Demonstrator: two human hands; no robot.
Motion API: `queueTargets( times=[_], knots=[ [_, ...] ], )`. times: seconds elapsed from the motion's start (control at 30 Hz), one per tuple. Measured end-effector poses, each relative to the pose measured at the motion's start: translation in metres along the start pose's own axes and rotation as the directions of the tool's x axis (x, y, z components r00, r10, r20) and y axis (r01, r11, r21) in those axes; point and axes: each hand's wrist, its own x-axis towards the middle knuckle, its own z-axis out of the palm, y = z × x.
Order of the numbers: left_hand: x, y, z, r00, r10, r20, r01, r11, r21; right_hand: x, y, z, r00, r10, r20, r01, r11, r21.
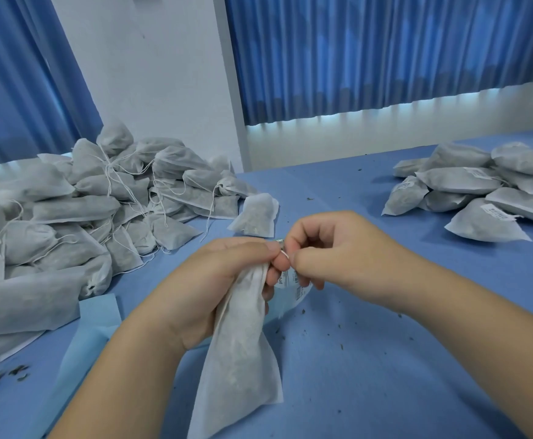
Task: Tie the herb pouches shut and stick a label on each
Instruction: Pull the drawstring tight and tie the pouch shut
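1. Head view, the only one. Left hand [214, 280] is curled round the gathered neck of a white mesh pouch [243, 350], gripping it. The pouch is upright and slightly tilted, and its bottom edge sits low in frame over the table [385, 359].
2. Right hand [331, 248] is just beside the left, knuckles up. Thumb and forefinger pinch a thin white string [285, 254] at the pouch neck. A small loop of string shows between the two hands.
3. The pouch is filled with dark herb bits that show through the mesh. Can't tell whether a knot is there, as the fingers hide it.
4. Label strip [294, 282]: pale with printed text, lying on the table under the fingers of both hands and partly hidden. Text is too small to read.
5. Left pile [84, 201]: a big heap of filled pouches with loose drawstrings trailing, no labels visible on them.
6. A single pouch [255, 217] lies flat between the left pile and the hands.
7. Right pile [480, 191]: a stack of pouches well apart from the hands, several with white printed labels on top.
8. The table has a blue cover with herb crumbs [306, 312] scattered near the hands. More green bits lie at the near left edge.
9. Blue curtains [385, 52] hang behind, with a white wall [151, 74] between them.
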Motion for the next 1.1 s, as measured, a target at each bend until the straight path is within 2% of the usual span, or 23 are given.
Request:
queueTargets(
  times=[0.3, 0.77, 0.93, 1.03, 1.1],
  knots=[
    [-0.001, 0.000, 0.012, 0.981, 0.072, -0.179, -0.053, 0.993, 0.109, 0.004, 0.015, -0.004, 0.999, 0.013, 0.032, -0.013, 1.000, -0.002],
    [0.001, -0.005, 0.014, 0.949, 0.165, -0.267, -0.096, 0.962, 0.255, 0.005, 0.019, -0.005, 0.998, 0.011, 0.059, -0.011, 1.000, 0.013],
    [0.001, -0.005, 0.014, 0.929, 0.236, -0.285, -0.107, 0.909, 0.403, 0.004, 0.017, -0.006, 0.995, 0.024, 0.092, -0.026, 1.000, 0.015],
    [0.000, -0.003, 0.013, 0.932, 0.244, -0.266, -0.136, 0.920, 0.369, 0.005, 0.017, -0.007, 0.997, 0.020, 0.077, -0.022, 0.999, 0.029],
    [0.001, -0.003, 0.013, 0.945, 0.213, -0.249, -0.147, 0.955, 0.258, 0.005, 0.016, -0.007, 0.999, 0.025, 0.041, -0.027, 0.998, 0.058]
  ],
)
